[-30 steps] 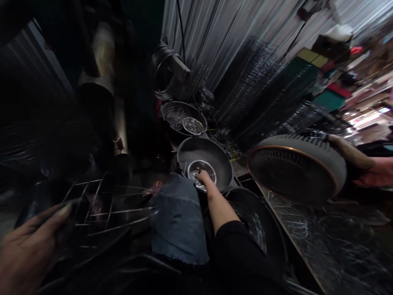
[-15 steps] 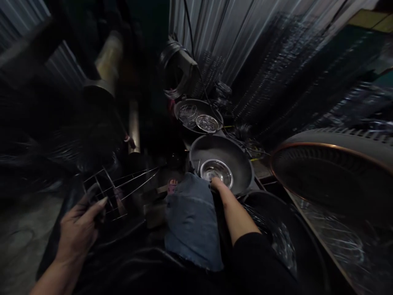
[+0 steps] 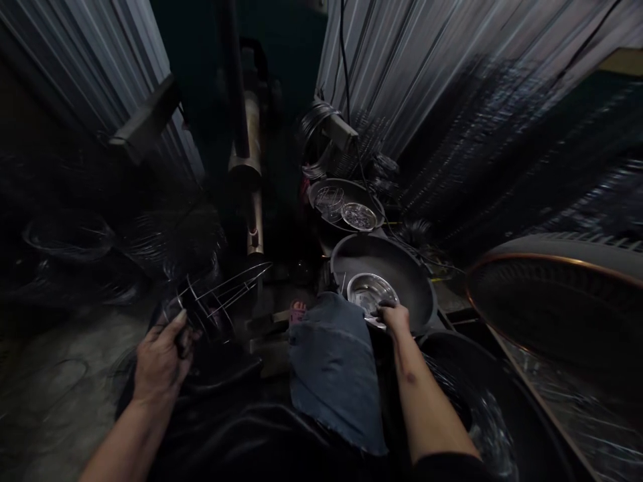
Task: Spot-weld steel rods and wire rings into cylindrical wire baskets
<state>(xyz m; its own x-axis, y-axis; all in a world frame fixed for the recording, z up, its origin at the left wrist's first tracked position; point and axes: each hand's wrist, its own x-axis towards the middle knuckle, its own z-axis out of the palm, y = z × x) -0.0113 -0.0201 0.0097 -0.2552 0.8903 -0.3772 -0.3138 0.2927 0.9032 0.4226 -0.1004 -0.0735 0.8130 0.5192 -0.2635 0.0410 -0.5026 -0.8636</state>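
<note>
My left hand (image 3: 165, 351) is closed on a wire frame (image 3: 224, 294), its thumb pressed on the near end. Long thin rods of the frame reach away to the right and meet at a point. At the near right rim of a shiny metal bowl (image 3: 372, 289) is my right hand (image 3: 394, 316), fingers curled together over the bowl. Whatever lies between those fingers is too small and dark to make out. The bowl sits in a wide grey pan (image 3: 409, 268) beside my knee, with a thin rod leaning at its left.
Farther back, another pan (image 3: 321, 184) holds wire pieces and a small dish (image 3: 359, 216). A metal post with a tube (image 3: 255, 217) stands ahead. Coiled wire (image 3: 495, 435) lies in a dark basin at right. A large copper-edged fan-like guard (image 3: 557, 248) stands beyond.
My right hand has drawn back from inside the bowl to its near right rim. The view has shifted left; my left hand still holds the wire frame, which has tilted somewhat.
</note>
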